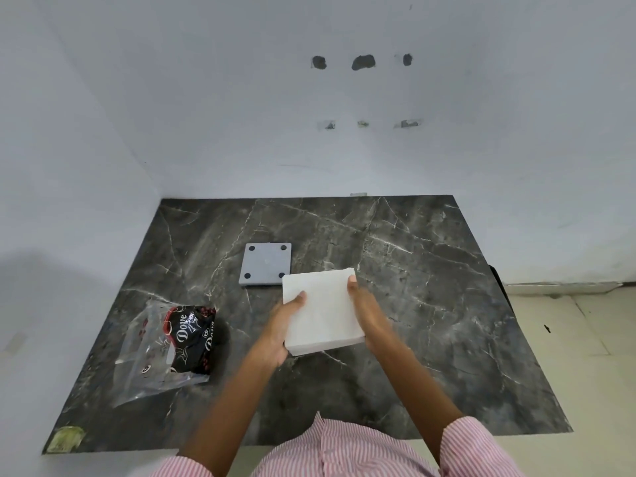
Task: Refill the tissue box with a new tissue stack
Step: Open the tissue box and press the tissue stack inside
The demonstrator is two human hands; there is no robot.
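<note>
Left thumb [300, 297] is pressed flat on top of the tissue stack [320, 309], rest of the left hand [280, 333] cupped under the near-left edge, so fingers clamped on it top & bottom. Right hand [366, 309] same deal on the right edge: thumb tip up near the far corner, other fingers hidden underneath. Stack is held between both hands, lifted above the dark marble tabletop [430, 270], tilted a bit, corners look square, no sheets fanning.

Grey square piece w/ four dark pads [265, 264] sits just beyond the stack, on the table; looks like the box or its base turned underside-up, can't tell which. Empty plastic wrapper [165, 346] lies well off to the left.

To do this bit well, I'd say: keep both thumbs down so the top sheets don't slide, keep pressure even, line the stack's edges up w/ the grey piece before lowering. Squeeze too hard & the soft stack will bow.
</note>
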